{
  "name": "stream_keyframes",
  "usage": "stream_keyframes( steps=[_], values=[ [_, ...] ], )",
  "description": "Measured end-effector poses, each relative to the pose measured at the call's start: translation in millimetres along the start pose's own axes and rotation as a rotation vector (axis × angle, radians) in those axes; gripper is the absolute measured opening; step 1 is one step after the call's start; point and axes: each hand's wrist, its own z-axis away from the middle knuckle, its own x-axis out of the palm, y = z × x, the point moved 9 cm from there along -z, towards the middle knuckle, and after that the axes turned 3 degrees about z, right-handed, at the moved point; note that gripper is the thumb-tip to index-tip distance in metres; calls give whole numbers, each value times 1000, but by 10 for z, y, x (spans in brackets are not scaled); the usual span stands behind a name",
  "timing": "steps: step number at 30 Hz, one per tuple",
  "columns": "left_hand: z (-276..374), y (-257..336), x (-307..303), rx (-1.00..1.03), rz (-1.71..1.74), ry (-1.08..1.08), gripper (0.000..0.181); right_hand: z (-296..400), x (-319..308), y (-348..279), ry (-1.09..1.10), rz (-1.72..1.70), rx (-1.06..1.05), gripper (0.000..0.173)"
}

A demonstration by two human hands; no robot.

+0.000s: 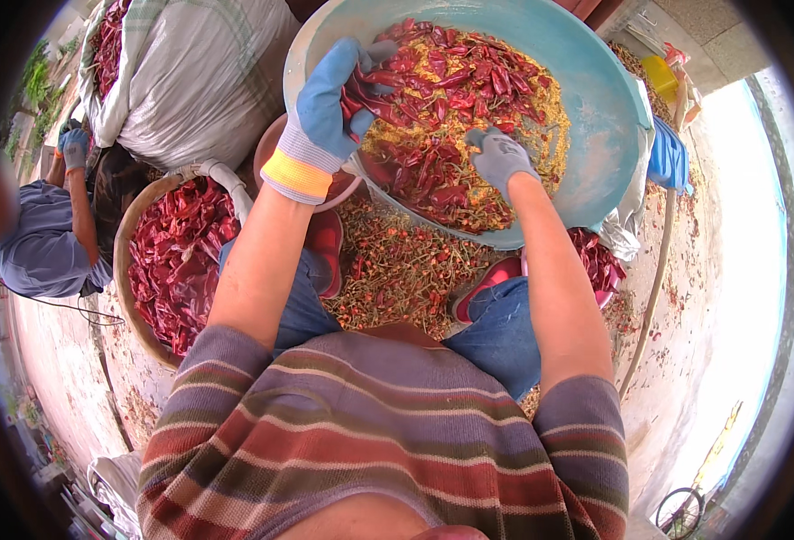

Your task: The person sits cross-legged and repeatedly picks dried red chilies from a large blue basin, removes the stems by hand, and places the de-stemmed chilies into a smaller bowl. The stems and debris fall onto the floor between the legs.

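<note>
My left hand [326, 101], in a blue-coated work glove with an orange cuff, is closed around a few dried red chili peppers [373, 100] above the left side of a large turquoise basin [603, 155]. Inside the basin, more dried chilies [478, 77] lie over a bed of loose yellow seeds [556, 145]. My right hand [501, 158], in a grey glove, is low over the chilies and seeds near the basin's middle. Its fingertips are partly hidden, so I cannot tell whether it grips anything.
A wicker basket [123, 250] of dried chilies stands at left beside a full white woven sack [201, 81]. Stems and bits [397, 270] cover the ground between my shoes. Another person [46, 229] sits at far left. A pole [653, 290] lies at right.
</note>
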Motion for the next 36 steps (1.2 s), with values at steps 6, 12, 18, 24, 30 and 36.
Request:
stream_keyframes(
  steps=[6,12,18,24,30,36],
  values=[
    [54,43,67,-45,32,14,27,-339,372,-305,-88,151,-66,56],
    [51,-8,24,-68,-57,37,24,-314,391,62,-140,-190,243,49],
    [167,-152,273,-168,-502,51,16,-147,135,307,-95,-1028,38,26],
    [194,-514,447,-210,-709,-100,29,356,-57,-23,-252,-1616,-47,21],
    [206,-738,548,-286,-662,-142,37,666,-182,-374,-348,-1916,-188,35],
    [214,-692,486,-321,-679,-73,35,646,-264,-393,-242,-1673,-132,37]
  ],
)
